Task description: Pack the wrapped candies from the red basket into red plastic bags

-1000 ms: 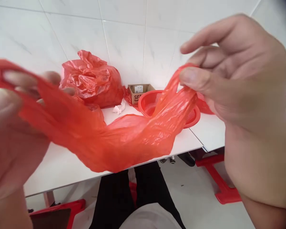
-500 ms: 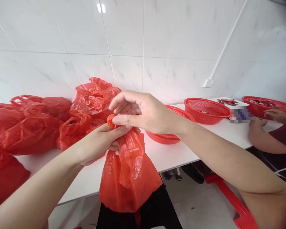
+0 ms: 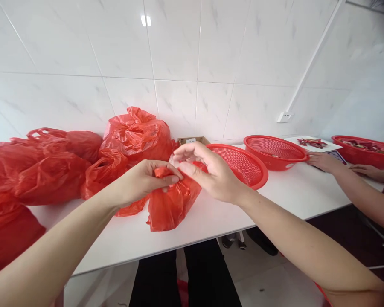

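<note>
A thin red plastic bag (image 3: pixel 168 211) is crumpled between my hands, just over the front part of the white table. My left hand (image 3: pixel 147 181) is closed, pinching the bag's gathered top between thumb and fingers. Close beside it on the right, my right hand (image 3: pixel 213 172) has curved fingers held apart from the thumb. Its thumb is near the bag's upper edge, and I see nothing gripped in it. What the bag contains, if anything, is hidden.
Several filled red bags (image 3: pixel 54 179) crowd the left of the white table (image 3: pixel 224 219). Red mesh baskets (image 3: pixel 260 181) stand to the right, with a cardboard box (image 3: pixel 206 140) behind. At far right are a co-worker's hands (image 3: pixel 326 164) and another red basket (image 3: pixel 358 154).
The bag has been lifted from below the table edge to above the tabletop and is more bunched up. My right hand has moved right, apart from my left. The co-worker's hand has reached left.
</note>
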The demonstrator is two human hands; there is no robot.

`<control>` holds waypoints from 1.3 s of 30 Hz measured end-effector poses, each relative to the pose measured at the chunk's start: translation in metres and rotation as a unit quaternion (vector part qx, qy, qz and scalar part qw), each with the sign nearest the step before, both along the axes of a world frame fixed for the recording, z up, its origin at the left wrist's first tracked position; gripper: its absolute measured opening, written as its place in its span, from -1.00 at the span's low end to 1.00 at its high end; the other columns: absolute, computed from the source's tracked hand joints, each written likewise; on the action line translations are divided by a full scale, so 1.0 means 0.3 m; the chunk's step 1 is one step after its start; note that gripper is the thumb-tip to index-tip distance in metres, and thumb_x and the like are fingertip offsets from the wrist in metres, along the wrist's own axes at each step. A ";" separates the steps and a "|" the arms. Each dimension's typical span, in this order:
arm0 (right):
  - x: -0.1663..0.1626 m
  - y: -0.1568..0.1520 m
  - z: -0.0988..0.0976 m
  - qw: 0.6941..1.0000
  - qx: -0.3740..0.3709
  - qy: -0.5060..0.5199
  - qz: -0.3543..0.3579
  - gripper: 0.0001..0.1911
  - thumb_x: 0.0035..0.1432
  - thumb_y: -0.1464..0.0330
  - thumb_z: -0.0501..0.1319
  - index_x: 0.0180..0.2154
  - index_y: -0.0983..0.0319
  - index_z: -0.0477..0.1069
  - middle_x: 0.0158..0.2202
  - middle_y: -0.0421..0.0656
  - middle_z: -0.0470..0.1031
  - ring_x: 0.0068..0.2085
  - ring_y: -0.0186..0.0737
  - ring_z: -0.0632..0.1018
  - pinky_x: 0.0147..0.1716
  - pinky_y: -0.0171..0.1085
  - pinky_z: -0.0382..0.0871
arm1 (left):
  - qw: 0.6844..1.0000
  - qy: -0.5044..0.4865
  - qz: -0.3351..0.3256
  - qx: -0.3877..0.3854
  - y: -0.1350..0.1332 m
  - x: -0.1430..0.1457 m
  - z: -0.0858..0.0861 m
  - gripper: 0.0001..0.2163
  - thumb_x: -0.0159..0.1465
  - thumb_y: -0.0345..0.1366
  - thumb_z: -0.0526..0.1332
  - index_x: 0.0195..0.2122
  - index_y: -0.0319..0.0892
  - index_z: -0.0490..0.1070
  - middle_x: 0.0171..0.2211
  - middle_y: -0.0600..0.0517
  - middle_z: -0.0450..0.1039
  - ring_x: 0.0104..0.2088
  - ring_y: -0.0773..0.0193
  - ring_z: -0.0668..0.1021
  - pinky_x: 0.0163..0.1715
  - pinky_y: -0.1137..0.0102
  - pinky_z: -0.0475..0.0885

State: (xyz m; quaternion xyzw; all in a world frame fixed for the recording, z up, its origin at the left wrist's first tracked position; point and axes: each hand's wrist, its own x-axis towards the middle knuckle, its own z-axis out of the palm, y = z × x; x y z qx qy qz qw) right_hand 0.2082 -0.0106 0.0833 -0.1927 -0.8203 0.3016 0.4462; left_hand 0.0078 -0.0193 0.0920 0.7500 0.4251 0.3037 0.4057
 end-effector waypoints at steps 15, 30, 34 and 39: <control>0.027 0.093 -0.083 0.990 -0.103 -0.093 0.021 -0.72 0.33 0.18 0.08 -0.30 0.22 0.40 -0.27 -0.20 0.50 -0.24 -0.30 0.49 -0.19 -0.27 0.35 | 0.890 0.157 0.105 0.415 -0.005 -0.013 -0.129 -0.76 0.35 -0.31 0.07 -0.05 -0.12 0.47 -0.06 -0.03 0.53 -0.08 0.22 0.55 -0.07 0.35 0.43; 0.090 0.298 -0.107 0.960 -0.118 -0.089 -0.239 -0.77 0.23 0.24 0.14 -0.42 0.22 0.35 -0.37 -0.20 0.52 -0.32 -0.28 0.51 -0.35 -0.32 0.36 | 0.992 -0.114 0.046 0.017 -0.080 -0.018 -0.133 -0.66 0.35 -0.03 0.05 -0.25 -0.10 0.55 0.01 -0.06 0.47 0.02 0.06 0.47 0.01 0.25 0.37; 0.021 0.232 -0.069 0.985 -0.155 -0.002 -0.075 -0.73 0.17 0.15 0.22 -0.37 0.24 0.41 -0.34 -0.17 0.52 -0.30 -0.28 0.52 -0.28 -0.28 0.41 | 0.941 -0.286 0.072 -0.164 0.016 0.035 -0.163 -0.66 0.26 -0.03 0.21 -0.15 -0.18 0.55 -0.26 -0.06 0.53 -0.25 0.21 0.53 -0.15 0.31 0.42; -0.030 0.167 -0.090 0.995 -0.065 -0.044 -0.054 -0.72 0.19 0.16 0.21 -0.41 0.23 0.41 -0.28 -0.17 0.51 -0.19 -0.24 0.50 -0.13 -0.22 0.36 | 0.955 -0.190 -0.020 -0.229 0.022 0.079 -0.189 -0.75 0.16 -0.10 0.35 -0.36 -0.22 0.58 -0.39 -0.03 0.55 -0.35 0.25 0.52 -0.23 0.35 0.38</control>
